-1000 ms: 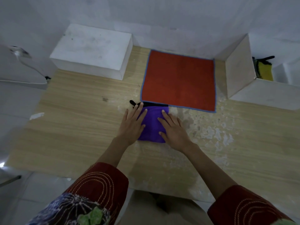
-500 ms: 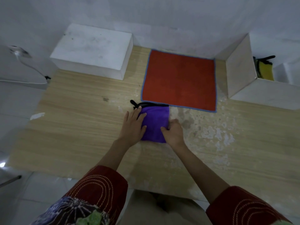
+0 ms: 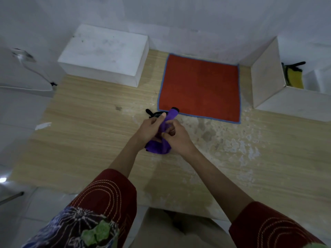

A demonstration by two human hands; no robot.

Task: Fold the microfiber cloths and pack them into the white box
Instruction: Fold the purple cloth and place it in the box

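A folded purple microfiber cloth point(image 3: 159, 146) with black trim is held upright just above the wooden table, squeezed between both hands. My left hand point(image 3: 149, 128) grips its left side and my right hand point(image 3: 176, 136) grips its right side. The cloth's top end pokes out past my fingers. A red cloth with a blue edge point(image 3: 199, 86) lies flat on the table behind my hands. The open white box point(image 3: 266, 74) stands at the right, with a yellow cloth point(image 3: 294, 78) inside it.
A closed white box point(image 3: 105, 54) sits at the back left against the wall. The wooden table point(image 3: 86, 133) has a worn, flaking patch to the right of my hands. A white wall runs along the back.
The purple cloth was lying flat under my pressing hands. Both hands have closed around it and lifted it up on edge off the table.
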